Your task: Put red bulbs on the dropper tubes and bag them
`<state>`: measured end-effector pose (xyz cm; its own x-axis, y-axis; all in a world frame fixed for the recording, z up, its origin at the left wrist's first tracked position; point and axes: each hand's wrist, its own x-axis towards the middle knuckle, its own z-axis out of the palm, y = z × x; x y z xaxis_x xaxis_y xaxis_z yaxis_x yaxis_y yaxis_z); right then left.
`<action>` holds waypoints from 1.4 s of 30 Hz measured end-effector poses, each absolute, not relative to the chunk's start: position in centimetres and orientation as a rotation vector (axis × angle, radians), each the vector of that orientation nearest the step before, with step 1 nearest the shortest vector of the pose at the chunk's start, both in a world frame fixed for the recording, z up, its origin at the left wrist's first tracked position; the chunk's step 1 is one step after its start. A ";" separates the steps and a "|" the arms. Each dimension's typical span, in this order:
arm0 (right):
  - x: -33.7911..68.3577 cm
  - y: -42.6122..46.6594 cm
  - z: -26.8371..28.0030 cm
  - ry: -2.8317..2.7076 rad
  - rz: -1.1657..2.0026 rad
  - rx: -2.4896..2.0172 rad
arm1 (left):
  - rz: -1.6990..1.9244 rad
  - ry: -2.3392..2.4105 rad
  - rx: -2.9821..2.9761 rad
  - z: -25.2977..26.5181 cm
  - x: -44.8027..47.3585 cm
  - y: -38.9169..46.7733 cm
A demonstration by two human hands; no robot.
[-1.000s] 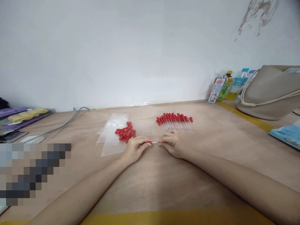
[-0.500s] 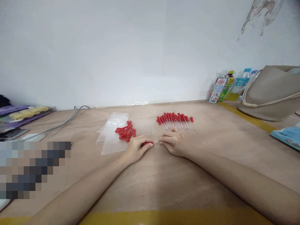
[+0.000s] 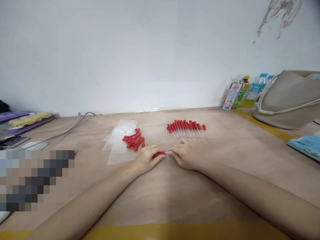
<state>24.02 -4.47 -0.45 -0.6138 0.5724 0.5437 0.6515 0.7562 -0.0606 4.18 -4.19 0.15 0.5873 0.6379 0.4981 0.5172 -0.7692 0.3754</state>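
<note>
My left hand (image 3: 147, 160) pinches a red rubber bulb (image 3: 159, 154) between thumb and fingers. Facing it, my right hand (image 3: 184, 156) grips a thin clear dropper tube (image 3: 167, 153), mostly covered by the fingers. Tube and bulb meet end to end in the short gap between the hands; how far one sits inside the other I cannot tell. Beyond my left hand lies a pile of loose red bulbs (image 3: 134, 142). Several bare clear tubes (image 3: 153, 136) lie side by side to its right. Past my right hand, droppers with red bulbs (image 3: 186, 125) are laid in a row.
Clear plastic bags (image 3: 119, 156) lie under and left of the bulb pile. A grey cable (image 3: 67, 128) and a phone (image 3: 16, 142) are at the left. Drink bottles (image 3: 255, 91), a carton (image 3: 232, 95), a beige bag (image 3: 290, 100) and a blue packet (image 3: 306, 146) stand or lie right.
My hands have come closer together, and less of the tube shows between them. The right fingers are more curled around the tube.
</note>
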 end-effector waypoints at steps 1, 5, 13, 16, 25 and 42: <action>24.0 -4.5 -0.4 -2.411 -0.177 -0.937 | 0.935 0.955 2.624 0.1 4.2 -4.2; 23.7 -4.7 -0.2 -2.424 -0.123 -0.995 | 0.932 0.917 2.630 0.0 4.2 -4.1; 23.2 -4.5 0.5 -2.452 -0.012 -0.976 | 0.929 0.906 2.716 0.1 3.6 -3.4; 23.8 -4.5 1.4 -2.463 0.059 -0.981 | 1.044 1.001 2.657 0.1 3.3 -3.4; 26.8 0.0 3.9 -1.932 0.317 -1.643 | 0.896 1.080 2.573 0.4 2.9 -3.7; 22.7 3.6 1.9 -1.758 0.172 -2.040 | 0.843 1.039 2.587 0.3 3.0 -3.7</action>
